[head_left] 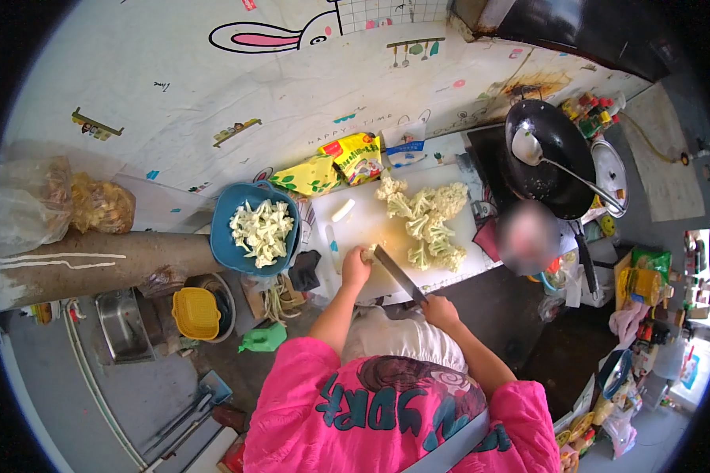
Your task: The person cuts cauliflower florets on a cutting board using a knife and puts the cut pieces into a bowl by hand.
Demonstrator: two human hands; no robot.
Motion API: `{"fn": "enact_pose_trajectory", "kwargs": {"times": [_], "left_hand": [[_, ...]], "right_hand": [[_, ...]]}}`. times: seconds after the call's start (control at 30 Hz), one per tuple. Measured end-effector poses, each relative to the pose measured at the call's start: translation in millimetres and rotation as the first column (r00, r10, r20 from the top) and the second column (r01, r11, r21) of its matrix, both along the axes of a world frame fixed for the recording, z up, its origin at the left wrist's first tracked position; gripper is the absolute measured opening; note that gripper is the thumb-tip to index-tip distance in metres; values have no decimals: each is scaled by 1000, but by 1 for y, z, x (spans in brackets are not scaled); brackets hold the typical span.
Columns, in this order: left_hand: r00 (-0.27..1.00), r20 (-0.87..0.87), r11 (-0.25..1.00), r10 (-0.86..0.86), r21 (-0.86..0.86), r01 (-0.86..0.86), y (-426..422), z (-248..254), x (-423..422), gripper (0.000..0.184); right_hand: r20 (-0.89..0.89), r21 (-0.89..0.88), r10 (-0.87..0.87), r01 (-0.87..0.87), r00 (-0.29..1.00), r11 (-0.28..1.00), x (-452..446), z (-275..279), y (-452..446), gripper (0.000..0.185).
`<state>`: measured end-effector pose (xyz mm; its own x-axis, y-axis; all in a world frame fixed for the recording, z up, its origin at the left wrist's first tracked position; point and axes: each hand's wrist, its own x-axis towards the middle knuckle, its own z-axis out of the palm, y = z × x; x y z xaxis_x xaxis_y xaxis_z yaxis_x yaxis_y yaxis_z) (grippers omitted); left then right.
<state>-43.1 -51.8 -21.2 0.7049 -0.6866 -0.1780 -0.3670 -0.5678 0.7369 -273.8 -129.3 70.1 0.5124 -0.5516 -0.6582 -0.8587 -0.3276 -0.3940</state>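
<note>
Head view: knife (pixel 399 273) near cauliflower (pixel 428 217), "HAPPY TIME" wall (pixel 181 94).

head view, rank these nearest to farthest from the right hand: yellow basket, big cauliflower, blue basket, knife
1. knife, in the right hand itself
2. big cauliflower, just beyond it, on the right part of the board
3. blue basket, off to the left, past the board
4. yellow basket, farthest left, lower down

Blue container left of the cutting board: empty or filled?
Partly filled at least: cut cauliflower pieces sit heaped inside the blue container, its walls showing around them.
</note>
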Motion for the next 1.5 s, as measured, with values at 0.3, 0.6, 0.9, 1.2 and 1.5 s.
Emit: {"fn": "enact_pose_trajectory", "kwargs": {"times": [0.3,0.6,0.9,1.2,1.5], "left_hand": [[985,-172,1000,9,-13,-11,22,-11,7,35],[1000,-1,999,29,-18,-29,8,-16,12,34],[999,32,1000,-12,8,12,4,-23,14,29],[1000,26,1000,-16,23,15,2,-23,15,30],[999,-39,1000,-24,16,25,2,-10,15,30]], "right_hand": [[90,9,-82,81,993,997,-7,-18,4,33],[128,-35,-99,104,987,994,-10,17,6,28],[141,-75,-50,61,989,995,-6,18,5,28],[75,-57,11,-7,997,998,3,8,-1,28],[-25,-7,55,-55,998,998,17,1,-5,28]]}}
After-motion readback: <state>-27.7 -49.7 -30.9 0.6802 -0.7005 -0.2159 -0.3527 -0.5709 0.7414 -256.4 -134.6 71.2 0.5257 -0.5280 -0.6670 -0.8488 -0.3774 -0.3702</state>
